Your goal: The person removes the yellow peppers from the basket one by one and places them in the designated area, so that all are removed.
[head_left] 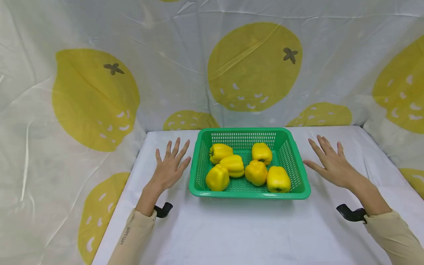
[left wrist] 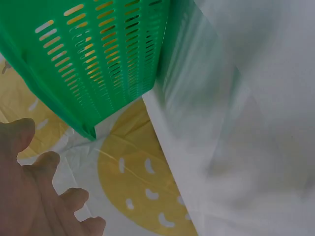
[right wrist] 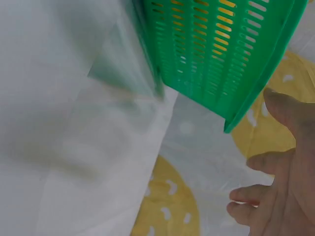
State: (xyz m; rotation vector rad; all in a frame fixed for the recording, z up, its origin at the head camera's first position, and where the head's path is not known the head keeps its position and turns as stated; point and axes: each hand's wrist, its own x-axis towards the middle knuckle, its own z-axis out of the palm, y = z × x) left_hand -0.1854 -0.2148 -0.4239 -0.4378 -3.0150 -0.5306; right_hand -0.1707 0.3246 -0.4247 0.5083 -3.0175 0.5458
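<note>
A green plastic basket (head_left: 250,195) with slotted walls stands on the white table, holding several yellow bell peppers (head_left: 278,179). To its left, my left hand (head_left: 170,167) has its fingers spread and holds nothing. On the other side, my right hand (head_left: 332,163) is likewise spread, with nothing in it. Both hands are apart from the basket. The left wrist view shows the basket's slotted side wall (left wrist: 98,64) beyond the thumb and fingers. In the right wrist view the opposite side wall (right wrist: 211,59) appears, with yellow showing through the slots.
White cloth covers the table (head_left: 241,235). Behind and beside it hangs a pale curtain (head_left: 175,73) printed with large yellow lemons. A black strap-like piece sits at each wrist, by the left sleeve (head_left: 135,235) and the right sleeve (head_left: 392,232).
</note>
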